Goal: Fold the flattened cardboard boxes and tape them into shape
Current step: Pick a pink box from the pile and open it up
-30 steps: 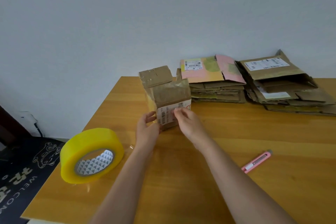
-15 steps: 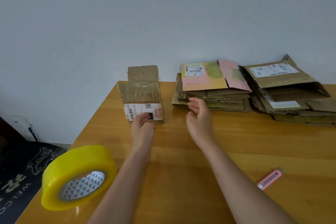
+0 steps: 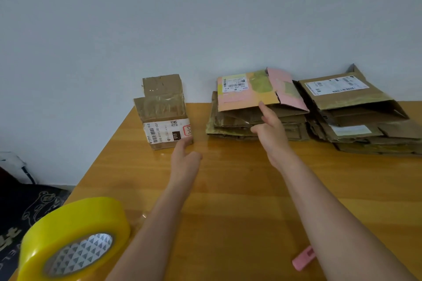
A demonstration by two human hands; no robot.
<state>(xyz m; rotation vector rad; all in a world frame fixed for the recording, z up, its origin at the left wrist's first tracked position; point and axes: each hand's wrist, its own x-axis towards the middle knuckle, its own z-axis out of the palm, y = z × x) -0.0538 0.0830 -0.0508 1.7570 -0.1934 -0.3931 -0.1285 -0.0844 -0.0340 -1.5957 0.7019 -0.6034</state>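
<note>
A small folded brown box [image 3: 163,116] with a white shipping label stands near the table's far left corner, one flap up. My left hand [image 3: 185,155] touches its lower right corner with straight fingers. My right hand [image 3: 270,131] reaches to a stack of flattened boxes [image 3: 233,125]; its index finger touches the front edge of the pink and yellow flattened box [image 3: 246,91] on top. A second stack of flattened brown boxes [image 3: 356,112] lies at the far right. A yellow tape roll [image 3: 75,239] sits at the near left.
A pink utility knife [image 3: 303,258] lies near the front, partly behind my right forearm. The wooden table [image 3: 228,189] ends at a grey wall behind the stacks. A dark doormat [image 3: 29,207] lies on the floor to the left.
The folded box went from my hands to the far left of the table. My right hand moved away to the pink and yellow flattened box. The view tilted upward.
</note>
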